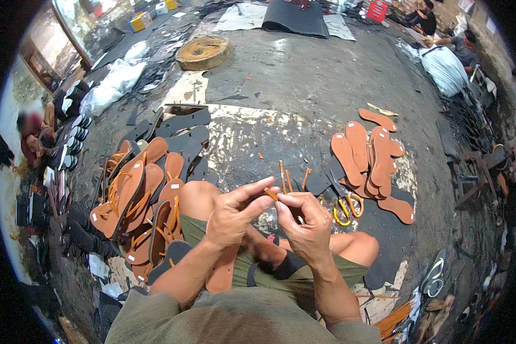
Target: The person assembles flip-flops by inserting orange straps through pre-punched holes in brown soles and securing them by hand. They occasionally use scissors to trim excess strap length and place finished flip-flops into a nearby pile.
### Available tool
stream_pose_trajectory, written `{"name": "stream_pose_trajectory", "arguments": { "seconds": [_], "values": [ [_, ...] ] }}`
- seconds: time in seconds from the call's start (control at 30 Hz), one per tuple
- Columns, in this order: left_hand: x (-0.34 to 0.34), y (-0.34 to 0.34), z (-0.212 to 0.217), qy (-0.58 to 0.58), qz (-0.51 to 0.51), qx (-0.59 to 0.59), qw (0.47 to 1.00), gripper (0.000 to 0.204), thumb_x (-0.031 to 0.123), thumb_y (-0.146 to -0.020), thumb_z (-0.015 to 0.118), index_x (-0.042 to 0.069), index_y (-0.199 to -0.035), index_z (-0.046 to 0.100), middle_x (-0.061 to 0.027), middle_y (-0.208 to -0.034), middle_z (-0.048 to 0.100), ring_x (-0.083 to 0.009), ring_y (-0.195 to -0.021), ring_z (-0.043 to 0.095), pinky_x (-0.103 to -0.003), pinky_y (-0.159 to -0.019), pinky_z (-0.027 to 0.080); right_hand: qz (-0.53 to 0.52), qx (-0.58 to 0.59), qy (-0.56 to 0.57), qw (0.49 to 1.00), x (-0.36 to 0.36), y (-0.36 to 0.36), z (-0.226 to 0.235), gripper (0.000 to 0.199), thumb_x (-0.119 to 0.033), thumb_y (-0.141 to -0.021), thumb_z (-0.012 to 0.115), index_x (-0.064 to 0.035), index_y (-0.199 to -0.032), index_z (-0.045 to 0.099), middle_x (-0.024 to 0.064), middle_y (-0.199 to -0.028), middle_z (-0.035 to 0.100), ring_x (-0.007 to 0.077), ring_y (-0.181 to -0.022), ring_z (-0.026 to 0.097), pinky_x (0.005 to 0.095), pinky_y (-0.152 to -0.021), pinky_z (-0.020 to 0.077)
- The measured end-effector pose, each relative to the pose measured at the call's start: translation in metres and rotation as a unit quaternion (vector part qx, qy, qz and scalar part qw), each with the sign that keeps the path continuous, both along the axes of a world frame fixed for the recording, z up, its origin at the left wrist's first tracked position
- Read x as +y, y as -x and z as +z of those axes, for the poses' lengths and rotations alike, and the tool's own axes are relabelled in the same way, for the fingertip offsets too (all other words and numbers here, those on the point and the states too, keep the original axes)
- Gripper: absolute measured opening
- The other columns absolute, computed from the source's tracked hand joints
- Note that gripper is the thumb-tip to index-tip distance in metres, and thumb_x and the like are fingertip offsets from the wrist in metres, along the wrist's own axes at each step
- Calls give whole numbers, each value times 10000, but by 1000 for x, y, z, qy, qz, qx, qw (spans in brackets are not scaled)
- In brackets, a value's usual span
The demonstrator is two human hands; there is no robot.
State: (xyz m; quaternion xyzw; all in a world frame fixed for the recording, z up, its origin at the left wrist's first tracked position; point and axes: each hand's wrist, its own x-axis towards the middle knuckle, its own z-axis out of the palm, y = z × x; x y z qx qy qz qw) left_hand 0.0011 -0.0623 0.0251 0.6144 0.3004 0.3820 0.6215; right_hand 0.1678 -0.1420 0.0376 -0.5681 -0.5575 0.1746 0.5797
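Note:
My left hand (232,213) and my right hand (305,221) meet over my lap and pinch a short orange-brown strap piece (271,194) between their fingertips. An orange sandal sole (223,269) lies across my thighs under my forearms. Thin orange strap strips (285,178) lie on the floor just beyond my hands. I sit cross-legged in green shorts.
A heap of strapped orange sandals (140,200) and black soles (183,135) lies to my left. Plain orange soles (370,157) are stacked to my right, with yellow-handled scissors (345,209) beside them. A round wooden block (202,51) sits far ahead. Other people sit at both edges.

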Motion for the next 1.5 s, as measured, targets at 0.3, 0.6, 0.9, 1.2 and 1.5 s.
{"name": "stream_pose_trajectory", "arguments": {
  "seconds": [0.3, 0.6, 0.9, 1.2, 1.5],
  "values": [
    [-18, 101, -17, -260, -38, 490, 831, 649, 296, -862, 816, 69, -1423, 582, -186, -1459, 565, -340, -1367, 528, -482, -1132, 363, 301, 159, -281, 897, -58, -29, 98, 117, 75, -860, 763, 0, -946, 735, 92, -824, 743, 125, -608, 665, 264, -568, 561],
    [-23, 88, 15, 113, 58, 157, 979, 401, 107, -995, 717, -26, -1360, 618, -43, -1193, 711, -116, -1054, 676, -309, -960, 552, 182, -3, -136, 974, -60, -10, 102, 111, 9, -839, 806, -14, -922, 737, 49, -815, 732, 112, -606, 650, 262, -549, 533],
    [-19, 30, 33, -98, 42, 164, 981, 325, 51, -950, 709, -36, -1262, 675, -65, -963, 762, -108, -881, 712, -284, -793, 585, 11, -112, 37, 993, -11, 22, 11, 141, -67, -884, 770, -19, -966, 667, 152, -877, 702, 338, -759, 713, 423, -657, 575],
    [-31, 17, 35, -250, 59, 194, 947, 429, 6, -919, 690, -24, -1344, 642, -175, -1093, 777, -238, -953, 780, -338, -857, 602, 8, -120, 26, 992, -12, 26, 8, 135, -34, -901, 758, 2, -982, 656, 146, -884, 708, 317, -766, 716, 407, -671, 563],
    [-27, 13, 7, -171, 2, 146, 974, 555, -14, -976, 626, -16, -1520, 516, -204, -1382, 662, -273, -1239, 666, -364, -1067, 522, -9, -99, 48, 994, -3, 14, -7, 114, -54, -946, 748, 4, -1024, 690, 126, -895, 734, 228, -754, 728, 350, -653, 563]
  ]
}}
